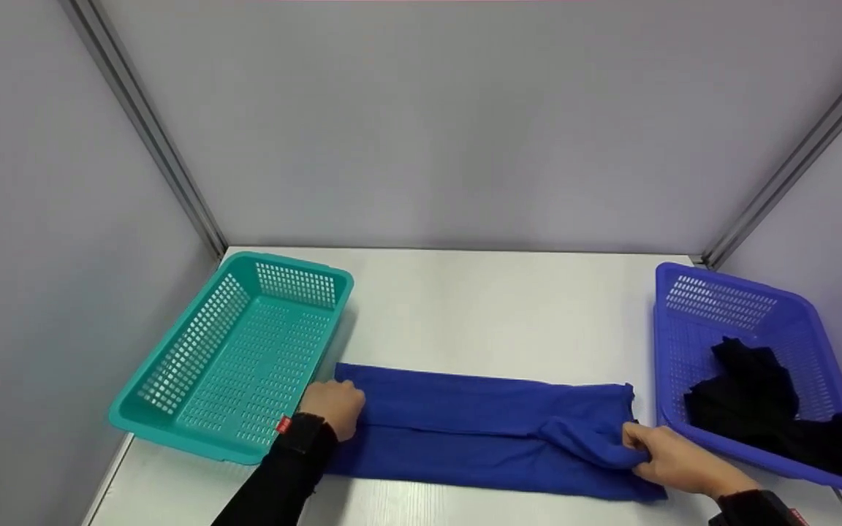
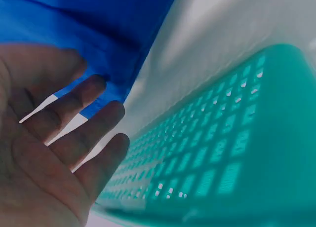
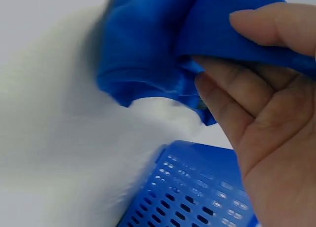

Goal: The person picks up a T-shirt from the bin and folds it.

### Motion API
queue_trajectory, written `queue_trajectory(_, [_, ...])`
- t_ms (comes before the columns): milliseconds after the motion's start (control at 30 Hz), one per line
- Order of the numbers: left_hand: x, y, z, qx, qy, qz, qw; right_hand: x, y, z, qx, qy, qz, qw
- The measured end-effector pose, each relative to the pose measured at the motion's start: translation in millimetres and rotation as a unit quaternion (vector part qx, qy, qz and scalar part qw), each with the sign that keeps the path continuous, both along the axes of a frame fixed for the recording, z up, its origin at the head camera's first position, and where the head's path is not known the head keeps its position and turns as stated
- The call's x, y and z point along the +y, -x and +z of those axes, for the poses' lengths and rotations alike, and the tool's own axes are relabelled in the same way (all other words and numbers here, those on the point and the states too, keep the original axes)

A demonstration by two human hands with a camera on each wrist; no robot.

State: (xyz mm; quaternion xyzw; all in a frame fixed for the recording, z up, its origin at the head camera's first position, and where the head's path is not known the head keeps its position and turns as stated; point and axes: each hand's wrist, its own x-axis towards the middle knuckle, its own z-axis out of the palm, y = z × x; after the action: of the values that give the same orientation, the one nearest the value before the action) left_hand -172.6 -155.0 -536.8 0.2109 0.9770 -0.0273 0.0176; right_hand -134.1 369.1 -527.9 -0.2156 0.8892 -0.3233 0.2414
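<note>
A blue garment (image 1: 457,431) lies across the white table in a long folded strip, with a crease running along its length. At its right end my right hand (image 1: 680,456) pinches a raised fold between thumb (image 3: 261,24) and fingers. Some of the cloth there is bunched and lifted. At the left end my left hand (image 1: 337,408) is against the garment, its fingers (image 2: 106,121) fairly straight and spread in the left wrist view. Those fingertips overlap the garment's edge (image 2: 113,64) there.
A teal perforated basket (image 1: 260,351) with nothing in it stands left, close beside my left hand. At right, a purple-blue basket (image 1: 728,292) holds black cloth (image 1: 750,402), part of it draped on the near rim. Grey panels (image 1: 465,131) enclose the table's back and sides.
</note>
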Motion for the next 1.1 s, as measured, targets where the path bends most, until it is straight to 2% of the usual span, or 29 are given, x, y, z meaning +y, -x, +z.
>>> queue_trajectory(67, [4.3, -1.1, -0.5, -0.018, -0.001, 0.002, 0.9998, -2.5, -0.4, -2.8, 0.002, -0.012, 0.007, 1.0])
queue_trajectory(167, [10.2, -3.2, -3.6, -0.04, -0.025, -0.01, 0.9988, -10.3, 0.9, -4.2, -0.017, -0.012, 0.001, 1.0])
queue_trajectory(267, [13.0, -5.2, -13.2, -0.064, -0.061, -0.028, 0.9957, -21.8, 3.3, -8.0, -0.019, -0.012, -0.016, 1.0])
queue_trajectory(367, [13.1, -6.1, -22.9, -0.087, -0.093, -0.026, 0.9916, -33.6, 5.9, -17.4, -0.066, 0.048, -0.047, 0.996])
queue_trajectory(433, [12.3, -5.5, -27.7, -0.091, -0.11, -0.018, 0.9896, -40.7, 7.5, -24.6, -0.104, 0.101, -0.07, 0.987])
queue_trajectory(500, [10.8, -5.0, -30.9, -0.085, -0.117, -0.015, 0.9894, -47.5, 10.1, -30.3, -0.145, 0.149, -0.093, 0.974])
queue_trajectory(567, [8.8, -5.3, -32.8, -0.082, -0.121, -0.012, 0.9892, -53.5, 13.3, -34.3, -0.16, 0.163, -0.104, 0.968])
queue_trajectory(667, [6.4, -6.2, -35.1, -0.082, -0.124, -0.008, 0.9889, -60.2, 17.6, -37.1, -0.166, 0.156, -0.082, 0.97])
queue_trajectory(767, [5.4, -7.2, -35.6, -0.085, -0.131, -0.001, 0.9878, -67.0, 17.5, -36.9, -0.135, 0.106, -0.043, 0.984])
queue_trajectory(833, [5.4, -7.3, -35.8, -0.087, -0.135, -0.001, 0.9871, -73.4, 15.7, -36.9, -0.091, 0.059, -0.023, 0.994])
queue_trajectory(900, [5.6, -7.7, -35.5, -0.089, -0.136, 0.001, 0.9867, -81.0, 13.7, -37.0, -0.036, 0.007, -0.019, 0.999])
queue_trajectory(1000, [5.4, -8.3, -34.5, -0.096, -0.14, 0.004, 0.9855, -93.9, 12.8, -37.9, 0.042, -0.07, -0.037, 0.996])
queue_trajectory(1100, [4.5, -9.2, -32.9, -0.111, -0.14, 0.004, 0.984, -107.0, 14.2, -37.1, 0.122, -0.159, -0.072, 0.977])
